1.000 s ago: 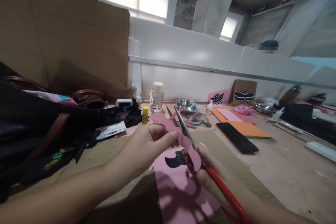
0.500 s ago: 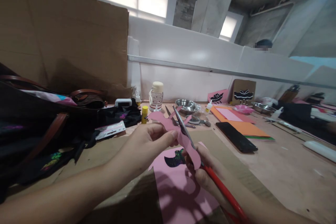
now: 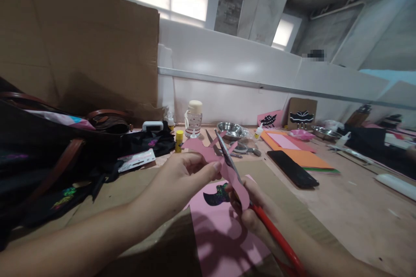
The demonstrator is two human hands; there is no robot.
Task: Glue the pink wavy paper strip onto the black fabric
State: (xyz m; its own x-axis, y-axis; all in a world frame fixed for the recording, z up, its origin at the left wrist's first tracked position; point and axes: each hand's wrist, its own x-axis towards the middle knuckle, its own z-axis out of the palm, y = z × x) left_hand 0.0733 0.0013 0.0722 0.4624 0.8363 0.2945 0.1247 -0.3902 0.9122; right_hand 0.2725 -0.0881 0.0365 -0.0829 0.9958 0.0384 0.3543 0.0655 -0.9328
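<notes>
My left hand pinches a wavy-edged pink paper cutout between thumb and fingers, above the table. My right hand is closed around red-handled scissors. Their blades are parted and reach up and away across the cutout, with paper between them. Below both hands lies a pink sheet, shaded by their shadows. On that sheet rests a dark glittery shape, partly hidden behind my right fingers.
Brown cardboard covers the near table. A black phone and orange paper lie right. Farther back stand a yellow glue stick, a bottle and a metal bowl. A dark bag sits left.
Both hands stay nearly in place. The lower end of the pink cutout has shifted slightly right by the scissors.
</notes>
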